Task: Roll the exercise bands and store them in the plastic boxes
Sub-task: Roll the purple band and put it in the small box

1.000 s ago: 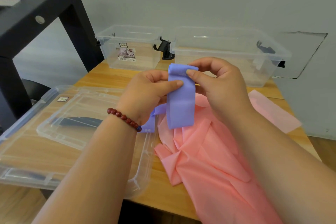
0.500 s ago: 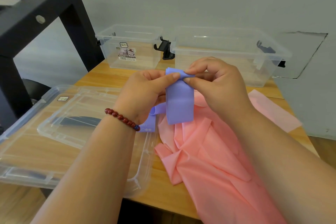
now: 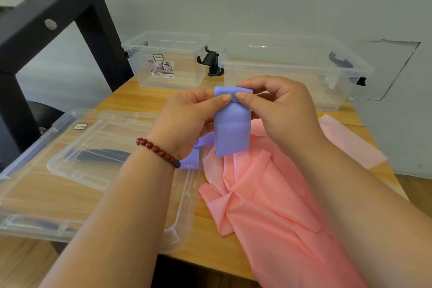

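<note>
left grip (image 3: 187,119): pinches the purple band (image 3: 231,133) at its top from the left, thumb laid across the front, other fingers behind it.
right grip (image 3: 280,110): pinches the same top end from the right, thumb in front, fingers curled over the back; the two thumb tips nearly meet.
purple band: held in the air above the desk (image 3: 205,229), in front of the boxes and in neither. Its top end is turned over into a short roll between the thumbs. A flat length hangs straight down from there, its lower edge over the pink band (image 3: 268,194). Another part trails out under the left grip to the edge of the big lid (image 3: 35,206).
pink band: crumpled and unrolled on the desk under the right forearm, running off the near edge.
pale strip (image 3: 350,145): flat on the desk at right; whether it belongs to the pink band I cannot tell.
small box (image 3: 145,72): open, back left of the desk, a label on its front wall.
big box (image 3: 327,98): open, back right, near the small box, a black latch (image 3: 211,63) between them.
big lid: flat on the desk at left, with the small lid (image 3: 77,170) lying on top of it.
bracelet (image 3: 159,151): dark red beads, on the left wrist.
frame (image 3: 46,14): black, bolted, standing left of the desk.
</note>
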